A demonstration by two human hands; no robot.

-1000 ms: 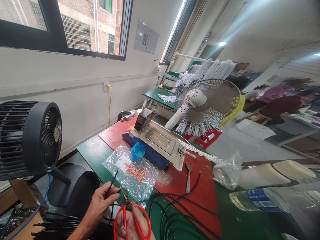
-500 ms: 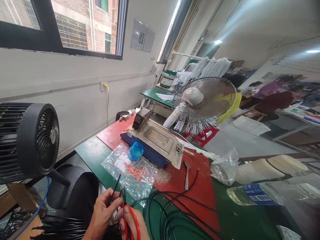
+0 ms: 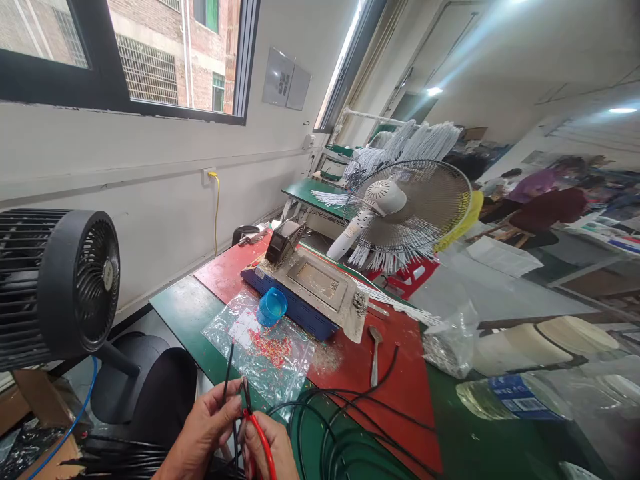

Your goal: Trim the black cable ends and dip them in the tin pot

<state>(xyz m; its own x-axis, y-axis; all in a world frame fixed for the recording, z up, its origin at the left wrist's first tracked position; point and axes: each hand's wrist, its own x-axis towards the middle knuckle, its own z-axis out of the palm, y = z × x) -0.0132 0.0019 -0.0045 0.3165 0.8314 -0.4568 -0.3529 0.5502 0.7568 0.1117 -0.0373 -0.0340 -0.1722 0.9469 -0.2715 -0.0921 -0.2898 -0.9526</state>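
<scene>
My left hand (image 3: 207, 423) pinches a thin black cable (image 3: 228, 373), whose end points up above the fingers. Close on its right, my right hand (image 3: 275, 443) is wrapped round the red handles of a pair of pliers or cutters (image 3: 264, 437). The dark jaws stand near my left fingertips; whether they touch a wire is too small to tell. Coils of black cable (image 3: 325, 427) lie on the green table (image 3: 185, 310) right of my hands. Beyond them, a clear plastic bag (image 3: 295, 373) bears small red and yellow bits (image 3: 270, 347) beside a blue cup (image 3: 273, 307).
A blue soldering pot (image 3: 320, 283) stands on a red mat (image 3: 400, 387) with a spoon (image 3: 375, 357). A black fan (image 3: 80, 280) is at left, a white-necked fan (image 3: 385, 200) behind. A bottle (image 3: 510, 397) lies at right. People sit at the far right.
My left hand has shifted slightly left and down, and the cable in it stands more upright. The cutters have moved slightly down with my right hand. The view has tilted slightly.
</scene>
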